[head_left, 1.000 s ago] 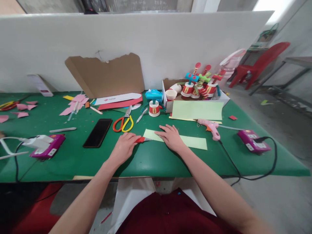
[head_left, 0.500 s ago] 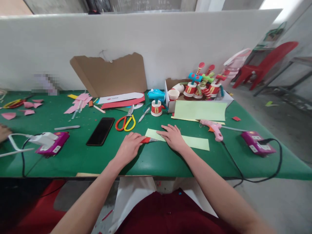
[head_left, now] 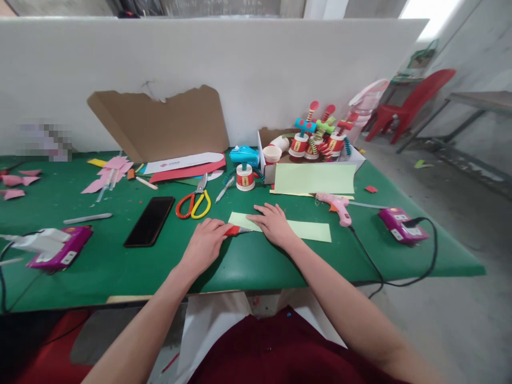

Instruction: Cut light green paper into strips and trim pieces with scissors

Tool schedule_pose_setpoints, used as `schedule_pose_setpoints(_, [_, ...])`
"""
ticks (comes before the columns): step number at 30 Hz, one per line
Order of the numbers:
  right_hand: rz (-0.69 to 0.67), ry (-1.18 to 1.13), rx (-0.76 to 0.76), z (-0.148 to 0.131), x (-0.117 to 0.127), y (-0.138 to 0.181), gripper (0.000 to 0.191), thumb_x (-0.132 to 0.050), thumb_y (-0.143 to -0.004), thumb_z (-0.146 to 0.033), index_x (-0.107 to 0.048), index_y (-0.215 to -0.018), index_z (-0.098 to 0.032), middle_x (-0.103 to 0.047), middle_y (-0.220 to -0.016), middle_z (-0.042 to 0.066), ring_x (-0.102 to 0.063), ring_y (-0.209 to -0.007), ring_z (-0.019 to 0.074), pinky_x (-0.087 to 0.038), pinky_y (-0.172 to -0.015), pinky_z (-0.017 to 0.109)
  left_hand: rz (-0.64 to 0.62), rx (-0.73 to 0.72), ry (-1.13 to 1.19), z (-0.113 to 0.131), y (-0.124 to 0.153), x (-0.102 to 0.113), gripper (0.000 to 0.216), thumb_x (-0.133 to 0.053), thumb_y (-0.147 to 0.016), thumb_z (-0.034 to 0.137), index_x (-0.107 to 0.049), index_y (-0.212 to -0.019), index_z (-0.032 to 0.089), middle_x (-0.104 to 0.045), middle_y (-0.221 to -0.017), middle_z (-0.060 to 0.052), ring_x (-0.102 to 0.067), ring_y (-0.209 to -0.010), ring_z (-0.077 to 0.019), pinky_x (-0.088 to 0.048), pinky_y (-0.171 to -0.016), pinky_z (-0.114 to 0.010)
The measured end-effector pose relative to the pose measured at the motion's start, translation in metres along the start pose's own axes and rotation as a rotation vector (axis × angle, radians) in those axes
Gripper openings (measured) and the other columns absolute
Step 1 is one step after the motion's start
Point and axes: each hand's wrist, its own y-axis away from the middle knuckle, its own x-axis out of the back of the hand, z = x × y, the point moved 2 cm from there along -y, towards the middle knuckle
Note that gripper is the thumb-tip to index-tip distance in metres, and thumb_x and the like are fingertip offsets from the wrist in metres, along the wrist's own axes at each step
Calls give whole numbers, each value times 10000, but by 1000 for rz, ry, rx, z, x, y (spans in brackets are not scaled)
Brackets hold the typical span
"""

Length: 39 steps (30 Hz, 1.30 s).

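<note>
My left hand (head_left: 206, 242) is closed around a red utility knife (head_left: 234, 230), its pale tip pointing right along the near edge of a light green paper strip (head_left: 310, 230). Fingers spread, my right hand (head_left: 274, 224) lies flat on that strip and presses it against the green table. Whether the blade touches the paper I cannot tell. Beyond my hands lie scissors (head_left: 193, 204) with one red and one yellow handle, and a pen (head_left: 224, 190). A paper-cup figure (head_left: 245, 177) with a blue top stands behind them.
A black phone (head_left: 149, 222) and a purple power strip (head_left: 62, 248) lie to the left. On the right are a pink glue gun (head_left: 338, 207) and another purple power strip (head_left: 402, 226) with a trailing cord. A larger green sheet (head_left: 314, 178) leans on a box of cup figures.
The whole view has swung a little to the right, so table items appear shifted left. A person's hand at the far left has left view. My hands keep their places on the knife and paper.
</note>
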Motion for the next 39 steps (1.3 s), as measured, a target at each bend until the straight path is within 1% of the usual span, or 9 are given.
schedule_pose_setpoints(11, [-13,-31,-3,-1,0,1,377,-416,-975,-250,-571,-1294,-379,-474,-1459,6,-348,-1387,270,-229,-1143,526,-8,6,-4,11,0,-1,326,-401,-917,126,-615,-1155,193,-618,-1013,-79,-505,-931,-217,-440,-852,-373])
schedule_pose_setpoints(15, [-54,-90,21,-19,-3,-2,405,-394,-976,-217,-544,-1334,-330,-418,-1497,47,-302,-1408,295,-221,-1140,540,17,13,-10,1,10,0,313,-412,-922,136,-615,-1150,203,-622,-1025,-74,-509,-934,-214,-435,-859,-376])
schedule_pose_setpoints(18, [-88,-147,70,-28,1,-4,420,-365,-987,-246,-490,-1377,-338,-372,-1524,57,-289,-1413,310,-241,-1118,576,47,35,18,-11,20,1,309,-407,-934,159,-614,-1160,193,-630,-1016,-76,-513,-907,-210,-445,-845,-373])
schedule_pose_setpoints(20, [-95,-139,88,-24,7,-1,416,-348,-993,-277,-484,-1380,-346,-373,-1524,48,-276,-1416,323,-229,-1111,605,60,40,33,-16,24,2,311,-404,-936,165,-613,-1165,190,-633,-1013,-76,-515,-902,-209,-450,-838,-370])
schedule_pose_setpoints(23, [-96,-69,144,-4,18,10,404,-344,-993,-292,-518,-1352,-352,-389,-1516,19,-242,-1427,335,-182,-1121,624,67,40,31,-17,25,3,305,-410,-935,172,-620,-1155,191,-635,-1018,-77,-519,-902,-210,-454,-836,-370])
schedule_pose_setpoints(26, [-145,-22,185,16,21,24,403,-340,-992,-283,-536,-1338,-351,-405,-1507,13,-268,-1420,320,-195,-1130,600,69,40,20,-14,24,3,304,-418,-933,171,-623,-1157,194,-636,-1025,-79,-522,-915,-212,-454,-842,-374])
schedule_pose_setpoints(28, [-147,5,197,22,18,31,418,-335,-989,-255,-519,-1355,-344,-413,-1502,15,-289,-1414,297,-192,-1144,572,69,38,4,-11,22,3,308,-420,-932,163,-622,-1162,188,-634,-1035,-84,-522,-932,-217,-454,-845,-376])
schedule_pose_setpoints(31, [-105,25,202,23,14,35,431,-329,-987,-238,-504,-1365,-348,-426,-1494,5,-304,-1409,270,-186,-1155,546,59,26,-21,-5,20,1,313,-424,-927,150,-621,-1169,179,-633,-1044,-90,-521,-945,-223,-455,-843,-381])
schedule_pose_setpoints(39, [-94,12,205,22,13,34,422,-325,-989,-252,-525,-1351,-339,-434,-1488,5,-315,-1403,278,-191,-1153,545,50,-6,-39,2,20,2,292,-437,-924,139,-632,-1140,161,-640,-1032,-94,-518,-931,-222,-454,-838,-377])
